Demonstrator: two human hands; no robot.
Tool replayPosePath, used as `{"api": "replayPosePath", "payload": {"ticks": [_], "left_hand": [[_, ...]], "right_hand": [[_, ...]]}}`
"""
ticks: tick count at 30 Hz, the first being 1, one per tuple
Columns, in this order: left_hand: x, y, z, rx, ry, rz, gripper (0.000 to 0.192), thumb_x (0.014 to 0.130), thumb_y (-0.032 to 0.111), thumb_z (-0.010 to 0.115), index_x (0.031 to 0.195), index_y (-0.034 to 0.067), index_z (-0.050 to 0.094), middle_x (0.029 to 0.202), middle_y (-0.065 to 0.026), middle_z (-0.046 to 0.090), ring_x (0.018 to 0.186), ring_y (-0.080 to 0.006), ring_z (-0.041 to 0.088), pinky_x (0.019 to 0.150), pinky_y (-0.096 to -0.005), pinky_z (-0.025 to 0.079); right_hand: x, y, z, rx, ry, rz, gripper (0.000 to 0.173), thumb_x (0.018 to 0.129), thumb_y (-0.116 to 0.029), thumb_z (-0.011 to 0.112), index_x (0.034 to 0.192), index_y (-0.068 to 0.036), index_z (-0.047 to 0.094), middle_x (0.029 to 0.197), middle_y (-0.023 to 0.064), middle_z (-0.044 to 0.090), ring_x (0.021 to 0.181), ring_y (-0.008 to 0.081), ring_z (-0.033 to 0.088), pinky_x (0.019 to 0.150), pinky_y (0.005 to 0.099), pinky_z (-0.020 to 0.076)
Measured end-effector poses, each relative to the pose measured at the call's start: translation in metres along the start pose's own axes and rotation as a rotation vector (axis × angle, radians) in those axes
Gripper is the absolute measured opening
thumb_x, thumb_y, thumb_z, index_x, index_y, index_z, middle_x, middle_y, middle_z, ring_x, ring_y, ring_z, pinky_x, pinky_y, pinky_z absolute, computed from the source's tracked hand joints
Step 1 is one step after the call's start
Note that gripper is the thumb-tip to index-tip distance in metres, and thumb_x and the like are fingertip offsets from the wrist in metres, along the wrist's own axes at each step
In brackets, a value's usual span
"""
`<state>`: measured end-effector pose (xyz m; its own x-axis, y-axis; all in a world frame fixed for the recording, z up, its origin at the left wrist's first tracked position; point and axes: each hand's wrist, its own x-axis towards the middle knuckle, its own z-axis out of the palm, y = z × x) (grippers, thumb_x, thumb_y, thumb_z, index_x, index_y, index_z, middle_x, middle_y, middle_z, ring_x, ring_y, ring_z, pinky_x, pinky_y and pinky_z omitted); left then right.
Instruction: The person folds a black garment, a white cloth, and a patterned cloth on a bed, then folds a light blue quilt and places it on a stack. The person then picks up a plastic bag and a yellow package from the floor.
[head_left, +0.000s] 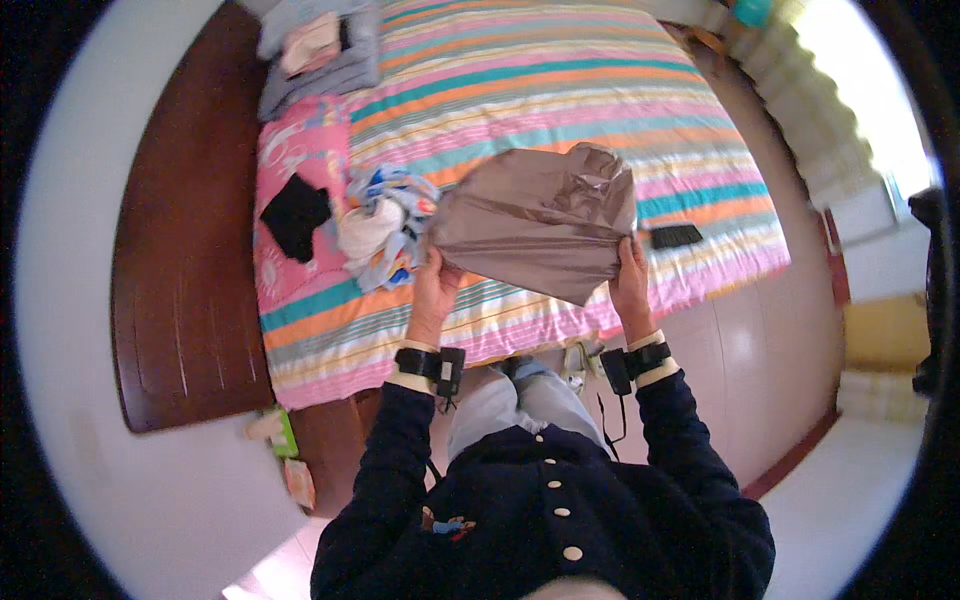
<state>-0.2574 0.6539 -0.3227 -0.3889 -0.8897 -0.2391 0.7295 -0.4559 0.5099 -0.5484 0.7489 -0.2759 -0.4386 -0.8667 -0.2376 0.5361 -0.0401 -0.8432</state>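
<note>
Between my two hands a brownish-grey plastic bag (525, 217) is spread out above the bed. My left hand (436, 289) grips its left end, and my right hand (631, 281) pinches its right edge. Part of the bag's upper right is crumpled. Just left of the bag lies a heap of patterned and white cloth (382, 232). A black cloth item (296, 217) rests on the pink pillow (304, 142). To the right of my right hand, a small black object (675, 236), perhaps a brush, lies on the striped bedsheet (720, 161).
A dark wooden headboard (180, 247) borders the bed on the left. Grey bedding (322, 82) with a pink folded cloth (311, 45) sits at the far left corner. Shoes (576, 367) stand on the tiled floor by the bed's near edge. Packets (300, 480) lie on a bedside cabinet (334, 450).
</note>
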Motion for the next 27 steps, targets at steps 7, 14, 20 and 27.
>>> {"api": "replayPosePath", "payload": {"ticks": [7, 14, 20, 27], "left_hand": [[0.031, 0.005, 0.078, -0.114, -0.286, -0.241, 0.04, 0.092, 0.022, 0.043, 0.127, 0.004, 0.038, 0.125, -0.0105, 0.047, 0.114, -0.0239, 0.046, 0.098, -0.0418, 0.036], [0.022, -0.102, 0.138, 0.197, -0.456, -0.29, 0.038, 0.092, 0.023, 0.043, 0.122, 0.001, 0.043, 0.12, -0.0108, 0.05, 0.107, -0.0229, 0.05, 0.096, -0.0383, 0.038], [0.012, -0.209, 0.198, 0.209, -0.482, -0.484, 0.041, 0.091, 0.031, 0.045, 0.118, 0.0, 0.047, 0.113, -0.0108, 0.055, 0.1, -0.0219, 0.055, 0.09, -0.0363, 0.043], [-0.048, -0.361, 0.298, 0.874, -0.598, -0.411, 0.029, 0.083, 0.02, 0.06, 0.1, -0.004, 0.06, 0.096, -0.0099, 0.063, 0.087, -0.0161, 0.06, 0.078, -0.0278, 0.046]], "right_hand": [[-0.045, -0.02, -0.108, 0.074, -0.096, 0.014, 0.065, 0.088, -0.032, 0.052, 0.139, -0.022, 0.013, 0.131, 0.014, 0.038, 0.107, 0.0287, 0.048, 0.089, 0.0405, 0.0387], [-0.072, -0.007, -0.153, 0.006, -0.084, 0.129, 0.06, 0.084, -0.001, 0.051, 0.137, -0.013, 0.024, 0.115, 0.0127, 0.052, 0.099, 0.0204, 0.053, 0.083, 0.0285, 0.0445], [-0.13, -0.049, -0.321, -0.628, 0.469, -0.35, 0.031, 0.074, 0.005, 0.049, 0.104, -0.005, 0.05, 0.093, 0.0085, 0.06, 0.081, 0.0205, 0.058, 0.07, 0.034, 0.0456], [-0.297, -0.178, -0.53, -1.212, 1.134, -0.721, 0.029, 0.071, 0.002, 0.055, 0.097, -0.009, 0.048, 0.082, 0.0135, 0.058, 0.078, 0.0331, 0.058, 0.063, 0.0383, 0.0462]]}}
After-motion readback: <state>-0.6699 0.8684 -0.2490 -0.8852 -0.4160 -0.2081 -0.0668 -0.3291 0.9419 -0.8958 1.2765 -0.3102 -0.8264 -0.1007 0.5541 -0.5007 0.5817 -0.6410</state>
